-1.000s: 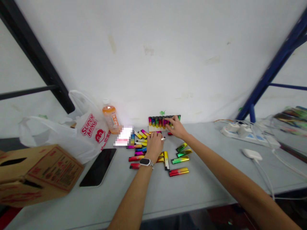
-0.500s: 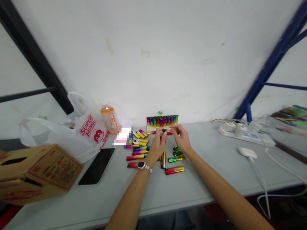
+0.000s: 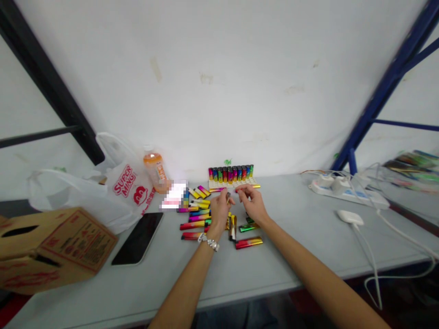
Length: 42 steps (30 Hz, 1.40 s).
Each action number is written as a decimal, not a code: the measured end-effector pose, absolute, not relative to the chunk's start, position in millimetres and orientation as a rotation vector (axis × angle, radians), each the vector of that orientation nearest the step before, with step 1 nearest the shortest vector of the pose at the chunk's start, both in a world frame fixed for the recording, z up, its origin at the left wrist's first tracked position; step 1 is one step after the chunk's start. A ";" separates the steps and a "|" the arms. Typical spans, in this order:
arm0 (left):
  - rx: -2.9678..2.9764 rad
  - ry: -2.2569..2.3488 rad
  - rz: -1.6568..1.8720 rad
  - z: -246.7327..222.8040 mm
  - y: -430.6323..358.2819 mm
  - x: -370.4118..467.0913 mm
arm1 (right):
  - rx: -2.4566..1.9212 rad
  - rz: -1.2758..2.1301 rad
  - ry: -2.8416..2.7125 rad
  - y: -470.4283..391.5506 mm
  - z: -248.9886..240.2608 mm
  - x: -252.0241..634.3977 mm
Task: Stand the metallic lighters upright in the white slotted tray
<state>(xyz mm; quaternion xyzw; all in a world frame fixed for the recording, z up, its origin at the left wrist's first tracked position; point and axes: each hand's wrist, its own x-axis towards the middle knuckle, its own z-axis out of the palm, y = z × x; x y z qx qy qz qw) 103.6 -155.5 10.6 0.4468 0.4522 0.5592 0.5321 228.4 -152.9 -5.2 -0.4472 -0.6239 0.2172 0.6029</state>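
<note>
Lighters with shiny multicoloured bodies are the things about my hands. My left hand is closed round a lighter, and its dark end pokes out above the fingers. To the right, the bent fingers of my right hand pinch the red end of a red-and-yellow lighter; the hand hides the middle of it. Behind both hands, a row of upright lighters stands in a pale holder. Another lighter lies flat before that holder. Several loose lighters are spread left of and below my hands.
Left on the grey table are a cardboard box, a plastic bag, a dark-screened phone and an orange drink bottle. A power strip and a white adapter with cables lie right. The wall rises behind.
My left hand has drawn slightly down and left, turning its lighter more upright. The right hand has moved left and down, its fingertips now at the red end of a lighter.
</note>
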 end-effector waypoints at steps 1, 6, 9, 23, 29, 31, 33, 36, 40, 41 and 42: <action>1.046 1.085 1.350 10.4 -154.9 103.8 | -1.037 0.509 -1.445 -152.8 -5.5 228.5; 0.946 1.032 1.329 12.7 -154.6 102.7 | -1.052 0.531 -1.449 -152.3 -6.9 228.2; 0.945 0.974 1.233 14.5 -156.2 101.3 | -1.045 0.558 -1.456 -152.2 -7.1 227.8; 1.102 0.960 1.318 8.3 -151.0 100.7 | -1.056 0.586 -1.485 -159.4 -0.8 222.8; 1.383 0.949 1.387 -1.5 -149.1 104.1 | -1.101 0.512 -1.375 -159.9 2.6 215.6; 1.457 0.961 1.377 -6.4 -149.7 105.4 | -1.106 0.488 -1.353 -157.5 2.7 214.8; 1.513 0.964 1.341 -10.6 -150.4 105.6 | -1.092 0.550 -1.320 -154.9 2.7 214.1; 1.587 1.004 1.269 -12.1 -149.3 101.2 | -1.066 0.735 -1.240 -149.6 3.4 213.6; 1.884 1.281 1.291 -4.9 -143.6 84.3 | -1.001 0.799 -1.294 -132.5 9.0 219.0; 2.002 1.377 1.289 -2.5 -142.2 79.0 | -1.004 0.747 -1.341 -125.3 11.6 221.7; 2.106 1.475 1.265 -0.4 -141.1 73.9 | -1.020 0.673 -1.397 -116.9 14.5 224.6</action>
